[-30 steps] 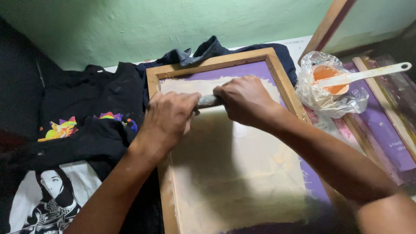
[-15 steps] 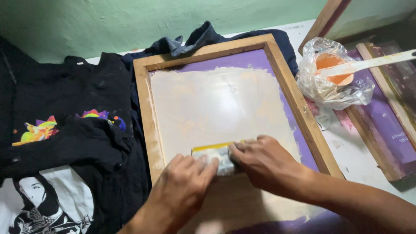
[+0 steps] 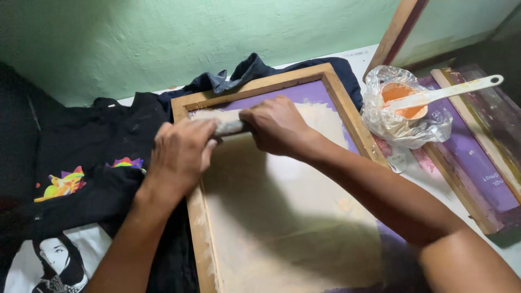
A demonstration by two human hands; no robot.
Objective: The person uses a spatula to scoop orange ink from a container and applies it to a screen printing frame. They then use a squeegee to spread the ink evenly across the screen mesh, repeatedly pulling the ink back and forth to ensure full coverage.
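Now we clamp squeegee (image 3: 230, 128) between left hand (image 3: 182, 152) and right hand (image 3: 277, 127), blade crosswise at screen frame's (image 3: 347, 108) far end.

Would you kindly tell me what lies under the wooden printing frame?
Dark cloth sticks out from beneath the wooden frame at its far edge and along its left side. How the cloth lies under the pale, ink-covered screen is hidden.

open mesh (image 3: 293, 228) below; wooden frame (image 3: 350, 116) and bagged paint cup (image 3: 404, 106) crowd the right.
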